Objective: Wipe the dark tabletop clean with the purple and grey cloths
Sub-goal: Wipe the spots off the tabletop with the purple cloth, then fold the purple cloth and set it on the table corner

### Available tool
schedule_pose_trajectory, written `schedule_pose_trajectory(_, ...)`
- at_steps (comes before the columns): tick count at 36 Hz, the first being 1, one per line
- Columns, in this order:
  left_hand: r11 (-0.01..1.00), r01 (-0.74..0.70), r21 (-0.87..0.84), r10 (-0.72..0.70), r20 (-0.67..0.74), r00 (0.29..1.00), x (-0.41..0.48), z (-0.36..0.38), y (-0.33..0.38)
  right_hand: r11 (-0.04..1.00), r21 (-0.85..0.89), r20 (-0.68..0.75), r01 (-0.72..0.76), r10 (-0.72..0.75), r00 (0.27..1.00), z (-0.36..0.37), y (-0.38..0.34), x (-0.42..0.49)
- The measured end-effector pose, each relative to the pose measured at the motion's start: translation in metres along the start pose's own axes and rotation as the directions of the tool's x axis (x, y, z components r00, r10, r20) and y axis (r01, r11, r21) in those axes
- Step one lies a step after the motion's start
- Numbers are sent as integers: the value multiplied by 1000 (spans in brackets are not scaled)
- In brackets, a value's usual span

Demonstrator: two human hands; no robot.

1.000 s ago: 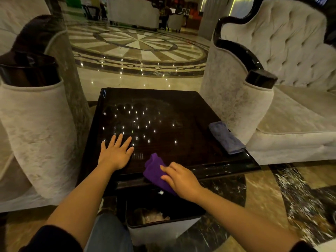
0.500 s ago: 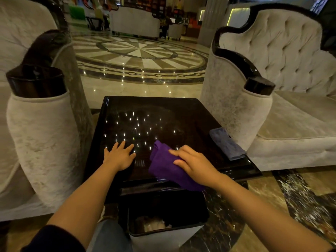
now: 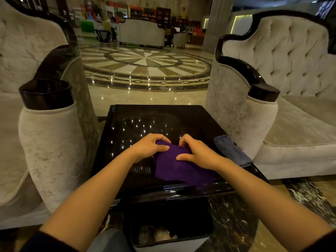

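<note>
The purple cloth (image 3: 179, 168) lies spread on the near part of the dark glossy tabletop (image 3: 145, 122). My left hand (image 3: 148, 147) grips its far left corner with curled fingers. My right hand (image 3: 197, 151) pinches its far right edge, fingers bent over the fabric. The grey cloth (image 3: 231, 151) lies folded at the table's right edge, apart from both hands, just beyond my right wrist.
A pale upholstered sofa arm (image 3: 49, 142) stands close on the left and another (image 3: 254, 128) on the right, both with dark wooden caps. A small bin (image 3: 169, 231) with crumpled paper sits under the table's near edge. Polished marble floor lies beyond.
My left hand left the bare tabletop and came onto the purple cloth. My right hand carried the cloth farther onto the table, where it now lies spread out. The grey cloth stayed put.
</note>
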State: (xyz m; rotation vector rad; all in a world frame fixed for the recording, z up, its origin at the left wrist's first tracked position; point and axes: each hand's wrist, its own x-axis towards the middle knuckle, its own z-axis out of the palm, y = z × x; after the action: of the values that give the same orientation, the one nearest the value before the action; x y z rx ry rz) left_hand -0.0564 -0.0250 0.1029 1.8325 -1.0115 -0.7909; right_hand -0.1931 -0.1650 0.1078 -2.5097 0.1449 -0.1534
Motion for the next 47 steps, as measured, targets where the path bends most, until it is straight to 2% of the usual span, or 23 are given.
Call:
schedule_pose_trajectory(5, 994, -110, 14, 111, -121, 986, 10, 4, 4, 997, -51, 20, -57, 58, 998, -19, 10, 16)
schedule_pose_trajectory(10, 984, -155, 91, 170, -207, 963, 25, 6, 16, 984, -120, 49, -135, 141, 989, -43, 24, 33)
schedule_pose_trajectory(16, 967, -177, 185, 228, -306, 924, 57, 13, 31, 975, -143, -28, -167, 165, 986, -72, 44, 49)
schedule_pose_trajectory(19, 969, -135, 205, 187, -262, 947, 74, 19, 26, 969, -92, -3, -228, 228, 974, -74, 60, 49)
schedule_pose_trajectory(23, 976, 20, 218, 0, -92, 996, 88, 33, 2, 958, -72, 156, -278, 286, 945, -53, 86, 40)
schedule_pose_trajectory(25, 967, 100, 235, -97, -24, 995, 95, 42, -12, 955, -90, 220, -281, 294, 930, -39, 100, 38)
schedule_pose_trajectory(28, 953, 171, 251, -175, -7, 985, 102, 50, -29, 957, -95, 283, -274, 289, 914, -24, 115, 36)
schedule_pose_trajectory(31, 941, 196, 276, -207, 11, 978, 108, 50, -37, 956, -60, 318, -287, 290, 902, -22, 122, 36)
schedule_pose_trajectory(36, 902, 198, 384, -261, 120, 958, 116, 48, -33, 948, -61, 364, -313, 313, 877, -21, 121, 38)
schedule_pose_trajectory(41, 886, 176, 429, -301, 245, 921, 128, 48, -24, 958, -65, 491, -279, 274, 827, -21, 121, 43)
schedule_pose_trajectory(44, 895, 138, 424, -253, 229, 940, 136, 45, -20, 966, -11, 491, -257, 230, 840, -25, 125, 48)
schedule_pose_trajectory(47, 907, 105, 408, -168, 122, 978, 147, 42, -16, 952, 99, 418, -291, 226, 880, -38, 136, 56)
